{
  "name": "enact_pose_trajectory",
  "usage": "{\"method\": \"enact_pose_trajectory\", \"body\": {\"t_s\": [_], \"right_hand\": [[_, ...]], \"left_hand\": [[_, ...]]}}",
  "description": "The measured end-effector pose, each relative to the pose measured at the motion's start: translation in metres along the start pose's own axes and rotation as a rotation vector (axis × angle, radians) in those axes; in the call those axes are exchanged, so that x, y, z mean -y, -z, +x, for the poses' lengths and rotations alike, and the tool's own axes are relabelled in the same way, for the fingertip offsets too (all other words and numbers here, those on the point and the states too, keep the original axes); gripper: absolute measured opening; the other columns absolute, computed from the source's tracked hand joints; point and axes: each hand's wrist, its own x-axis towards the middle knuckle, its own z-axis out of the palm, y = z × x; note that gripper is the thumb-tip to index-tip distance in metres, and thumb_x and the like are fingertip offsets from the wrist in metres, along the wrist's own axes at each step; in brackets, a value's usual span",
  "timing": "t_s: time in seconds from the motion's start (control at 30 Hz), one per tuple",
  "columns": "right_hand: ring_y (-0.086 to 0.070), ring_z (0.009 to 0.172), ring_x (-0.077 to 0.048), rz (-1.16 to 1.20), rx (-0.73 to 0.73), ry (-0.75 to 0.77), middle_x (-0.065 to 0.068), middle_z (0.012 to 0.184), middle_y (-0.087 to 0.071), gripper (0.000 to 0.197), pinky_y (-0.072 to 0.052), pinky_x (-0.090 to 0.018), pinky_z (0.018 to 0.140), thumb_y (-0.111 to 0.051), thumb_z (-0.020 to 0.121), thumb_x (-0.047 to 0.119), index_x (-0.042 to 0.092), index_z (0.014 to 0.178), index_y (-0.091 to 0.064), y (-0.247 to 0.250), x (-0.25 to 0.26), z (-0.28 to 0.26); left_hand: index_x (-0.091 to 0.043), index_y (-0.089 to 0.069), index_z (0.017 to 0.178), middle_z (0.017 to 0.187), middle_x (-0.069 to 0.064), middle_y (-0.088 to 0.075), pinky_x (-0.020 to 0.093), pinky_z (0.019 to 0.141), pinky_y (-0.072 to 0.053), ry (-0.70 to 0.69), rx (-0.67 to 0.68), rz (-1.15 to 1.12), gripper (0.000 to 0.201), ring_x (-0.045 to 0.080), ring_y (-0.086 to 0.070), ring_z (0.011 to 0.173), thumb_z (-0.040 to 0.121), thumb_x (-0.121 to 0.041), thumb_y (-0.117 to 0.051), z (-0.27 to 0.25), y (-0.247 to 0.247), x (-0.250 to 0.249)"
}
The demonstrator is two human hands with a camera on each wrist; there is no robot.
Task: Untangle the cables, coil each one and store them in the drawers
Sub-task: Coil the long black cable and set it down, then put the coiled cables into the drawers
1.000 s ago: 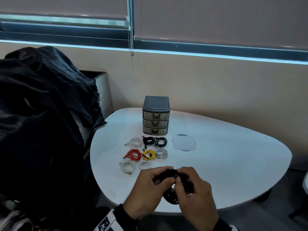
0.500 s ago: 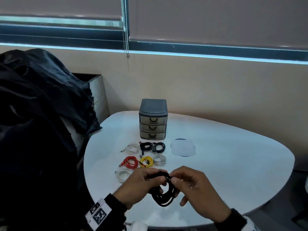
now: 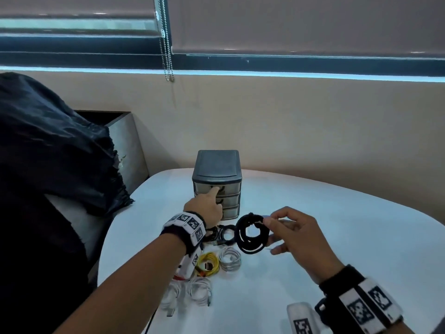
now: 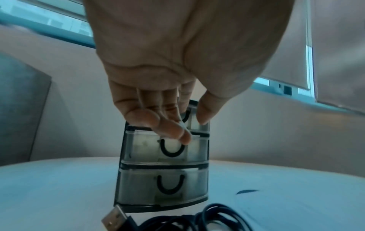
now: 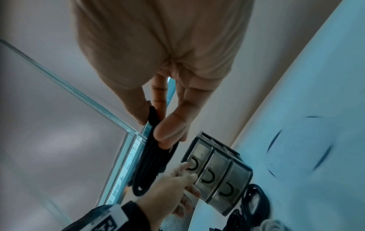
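A small grey three-drawer unit [image 3: 218, 169] stands at the back of the white table [image 3: 349, 237], all drawers closed. My left hand [image 3: 215, 192] reaches to the top drawer; the index finger and thumb are at its black handle [image 5: 194, 164] and the other fingers are curled. To the right, above the table, my right hand [image 3: 268, 221] pinches a coiled black cable [image 3: 251, 233] at its rim. In the right wrist view the coil [image 5: 146, 164] hangs from the thumb and fingers. The left wrist view has the drawer unit [image 4: 164, 184] just below my left hand [image 4: 194, 116].
Coiled cables lie in front of the unit: black ones [image 3: 225, 233], a yellow one [image 3: 208, 261], a grey one [image 3: 230, 259] and white ones [image 3: 199, 289]. A red one is mostly hidden by my wrist. Dark cloth [image 3: 48, 153] is piled left of the table.
My left hand has let go of the black coil and reached forward to the top drawer's handle. My right hand now holds the coil alone and has carried it forward.
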Motion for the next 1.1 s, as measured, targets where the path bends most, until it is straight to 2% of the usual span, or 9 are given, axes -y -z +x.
{"method": "enact_pose_trajectory", "body": {"t_s": [0.13,0.3,0.4,0.53,0.67,0.8,0.9,0.97,1.1], "right_hand": [[-0.067,0.062,-0.024,-0.018,-0.016,0.022,-0.015,0.080,-0.075,0.014,-0.057,-0.037,0.059,-0.071,0.088,0.016,0.004,0.088,-0.064,-0.006,0.009,0.018],[-0.067,0.063,-0.024,0.011,-0.051,0.020,-0.016,0.080,-0.075,0.017,-0.057,-0.034,0.059,-0.071,0.089,0.019,0.004,0.089,-0.063,-0.015,0.014,0.032],[-0.066,0.062,-0.024,0.032,-0.062,0.021,-0.015,0.080,-0.075,0.016,-0.057,-0.035,0.059,-0.070,0.090,0.018,0.003,0.089,-0.063,-0.016,0.015,0.034],[-0.066,0.062,-0.024,0.036,-0.072,0.015,-0.014,0.080,-0.075,0.015,-0.055,-0.035,0.059,-0.069,0.090,0.017,0.003,0.089,-0.063,-0.014,0.010,0.034],[-0.066,0.064,-0.025,0.026,-0.085,-0.007,-0.014,0.082,-0.076,0.016,-0.055,-0.035,0.059,-0.069,0.090,0.017,0.003,0.090,-0.063,-0.008,0.004,0.034],[-0.067,0.064,-0.024,0.052,-0.116,-0.023,-0.014,0.083,-0.076,0.015,-0.055,-0.035,0.059,-0.068,0.091,0.017,0.003,0.091,-0.063,-0.003,0.004,0.037],[-0.067,0.064,-0.024,0.093,-0.131,-0.022,-0.014,0.084,-0.076,0.012,-0.055,-0.032,0.057,-0.068,0.092,0.017,0.006,0.088,-0.064,-0.003,0.008,0.040],[-0.068,0.064,-0.024,0.109,-0.139,-0.021,-0.013,0.085,-0.076,0.012,-0.054,-0.031,0.057,-0.069,0.091,0.018,0.007,0.088,-0.065,-0.005,0.011,0.042],[-0.068,0.065,-0.024,0.126,-0.130,-0.014,-0.014,0.086,-0.076,0.015,-0.056,-0.033,0.059,-0.069,0.091,0.020,0.006,0.090,-0.065,-0.010,0.015,0.046]], "left_hand": [[-0.025,-0.028,0.146,0.116,0.011,-0.063,0.036,0.085,-0.049,0.009,-0.007,0.151,0.055,0.032,-0.061,0.100,0.092,-0.023,-0.040,0.012,-0.007,-0.003],[-0.026,-0.031,0.141,0.100,0.007,-0.064,0.032,0.072,-0.044,-0.013,-0.052,0.157,0.054,0.027,-0.052,0.078,0.089,-0.019,-0.044,0.017,-0.011,-0.001],[-0.027,-0.025,0.146,0.098,0.004,-0.066,0.031,0.069,-0.042,-0.060,-0.094,0.200,0.059,0.027,-0.056,0.079,0.090,-0.025,-0.045,0.021,-0.017,-0.001],[-0.022,-0.015,0.151,0.102,0.007,-0.062,0.032,0.072,-0.044,-0.026,-0.033,0.242,0.069,0.029,-0.061,0.087,0.090,-0.025,-0.046,0.025,-0.023,-0.004],[-0.023,-0.028,0.136,0.085,0.003,-0.057,0.032,0.067,-0.043,0.002,-0.068,0.133,0.056,0.027,-0.055,0.073,0.084,-0.016,-0.046,0.029,-0.020,-0.009],[-0.022,-0.044,0.121,0.109,0.006,-0.057,0.037,0.080,-0.047,-0.006,-0.153,0.090,0.038,0.027,-0.054,0.092,0.083,-0.020,-0.046,0.027,-0.016,-0.010],[-0.023,-0.056,0.106,0.111,0.003,-0.044,0.039,0.087,-0.041,-0.018,-0.304,0.167,0.026,0.024,-0.043,0.103,0.082,-0.030,-0.049,0.019,-0.015,-0.013],[-0.026,-0.060,0.103,0.117,0.002,-0.039,0.040,0.092,-0.036,-0.033,-0.320,0.196,0.025,0.023,-0.037,0.109,0.081,-0.034,-0.050,0.012,-0.015,-0.012],[-0.026,-0.063,0.093,0.117,-0.003,-0.048,0.041,0.096,-0.034,-0.067,-0.302,0.177,0.021,0.020,-0.041,0.110,0.082,-0.037,-0.049,-0.007,-0.012,-0.012]]}}
